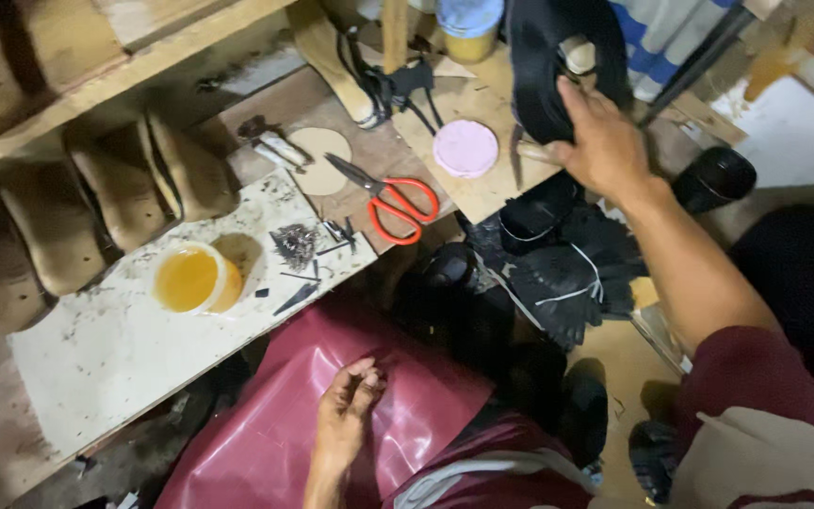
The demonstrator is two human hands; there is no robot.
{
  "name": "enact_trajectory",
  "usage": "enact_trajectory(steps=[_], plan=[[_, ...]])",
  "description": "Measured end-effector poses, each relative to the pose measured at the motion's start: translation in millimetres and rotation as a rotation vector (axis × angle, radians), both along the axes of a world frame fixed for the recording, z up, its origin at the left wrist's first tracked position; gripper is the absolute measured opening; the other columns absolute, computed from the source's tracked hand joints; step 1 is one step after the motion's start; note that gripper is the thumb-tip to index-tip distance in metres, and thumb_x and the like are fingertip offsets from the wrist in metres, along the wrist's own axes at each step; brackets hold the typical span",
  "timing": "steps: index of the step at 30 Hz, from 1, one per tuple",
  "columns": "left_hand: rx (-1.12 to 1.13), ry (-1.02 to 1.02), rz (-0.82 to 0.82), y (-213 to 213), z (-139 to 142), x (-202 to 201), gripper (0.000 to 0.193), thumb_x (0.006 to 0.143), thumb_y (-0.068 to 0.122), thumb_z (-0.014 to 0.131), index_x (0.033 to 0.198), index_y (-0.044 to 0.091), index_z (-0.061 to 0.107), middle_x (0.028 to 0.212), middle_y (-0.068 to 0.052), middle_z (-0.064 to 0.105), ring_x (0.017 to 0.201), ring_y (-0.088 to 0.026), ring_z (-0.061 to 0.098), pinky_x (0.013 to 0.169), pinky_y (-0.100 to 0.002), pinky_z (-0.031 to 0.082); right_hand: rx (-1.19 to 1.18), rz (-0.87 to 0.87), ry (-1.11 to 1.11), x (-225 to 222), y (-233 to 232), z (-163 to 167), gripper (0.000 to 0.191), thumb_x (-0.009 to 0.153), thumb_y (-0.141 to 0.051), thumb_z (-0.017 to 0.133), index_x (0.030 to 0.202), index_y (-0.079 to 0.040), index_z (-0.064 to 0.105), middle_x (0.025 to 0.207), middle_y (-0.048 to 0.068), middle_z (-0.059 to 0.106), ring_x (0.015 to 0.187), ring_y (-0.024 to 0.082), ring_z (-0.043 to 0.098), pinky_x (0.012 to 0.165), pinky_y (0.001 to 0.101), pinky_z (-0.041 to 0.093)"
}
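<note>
My right hand (603, 143) reaches to the far side of the bench and grips a black shoe upper (544, 57) stretched over a form. My left hand (346, 415) rests low on a maroon leather sheet (416, 396) across my lap. Its fingertips are pinched together, and nothing can be made out between them. Red-handled scissors (396, 203) lie open on the wooden board between the two hands. A small heap of dark tacks (294, 243) sits left of the scissors.
A cup of yellow glue (190, 278) stands on a stained white board (115, 349). Wooden shoe lasts (96, 203) line the left shelf. A pink round lid (465, 148), a beige disc (320, 160), a blue-lidded jar (468, 26) and a pile of black uppers (562, 269) surround the work area.
</note>
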State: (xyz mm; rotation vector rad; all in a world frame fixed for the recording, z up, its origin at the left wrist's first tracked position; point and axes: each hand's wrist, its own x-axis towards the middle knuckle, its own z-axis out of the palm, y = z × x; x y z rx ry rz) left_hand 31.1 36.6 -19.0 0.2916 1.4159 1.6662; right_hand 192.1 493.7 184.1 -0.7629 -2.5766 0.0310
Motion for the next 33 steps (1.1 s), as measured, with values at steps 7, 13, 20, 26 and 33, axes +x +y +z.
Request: enact_trajectory(steps=[7, 13, 20, 26, 33], plan=[[-0.038, 0.019, 0.003, 2, 6, 5, 0.033, 0.096, 0.011, 0.064, 0.126, -0.001, 0.064, 0.103, -0.006, 0.072, 0.092, -0.014, 0.067, 0.086, -0.028, 0.056, -0.225, 0.029, 0.434, 18, 6, -7, 0.076, 0.095, -0.009, 0.083, 0.159, 0.000, 0.044, 0.150, 0.025, 0.055, 0.135, 0.035, 0.062, 0.112, 0.0423, 0.050], [-0.006, -0.017, -0.002, 6, 4, 11, 0.033, 0.096, 0.010, 0.064, 0.127, -0.001, 0.063, 0.102, -0.007, 0.072, 0.092, -0.015, 0.068, 0.086, -0.030, 0.057, -0.474, -0.004, 0.613, 66, -49, -36, 0.083, 0.095, -0.007, 0.082, 0.161, 0.007, 0.034, 0.156, 0.029, 0.050, 0.146, 0.035, 0.052, 0.123, 0.0434, 0.044], [0.298, 0.023, 0.100, 20, 71, 16, 0.055, 0.097, 0.014, 0.069, 0.145, 0.001, 0.047, 0.125, -0.012, 0.064, 0.113, -0.020, 0.063, 0.101, -0.035, 0.052, -0.587, 0.061, 0.594, 76, -181, -48, 0.092, 0.076, -0.003, 0.082, 0.155, 0.008, 0.038, 0.148, 0.029, 0.055, 0.131, 0.033, 0.061, 0.105, 0.0405, 0.054], [0.822, -0.041, 0.445, 0, 152, -17, 0.097, 0.090, 0.028, 0.082, 0.164, 0.011, 0.020, 0.157, -0.013, 0.046, 0.140, -0.025, 0.050, 0.118, -0.042, 0.041, -0.606, 0.841, 0.162, -24, -224, -21, 0.058, 0.068, -0.007, 0.088, 0.119, 0.003, 0.062, 0.121, 0.020, 0.067, 0.094, 0.024, 0.075, 0.080, 0.0330, 0.062], [0.484, 0.354, 0.992, -64, 169, -77, 0.084, 0.092, 0.008, 0.068, 0.163, 0.002, 0.023, 0.159, -0.018, 0.044, 0.143, -0.029, 0.047, 0.120, -0.045, 0.038, -0.245, 1.333, 0.261, -159, -281, 3, 0.058, 0.072, -0.013, 0.086, 0.121, 0.006, 0.062, 0.119, 0.022, 0.067, 0.113, 0.038, 0.066, 0.093, 0.0462, 0.057]])
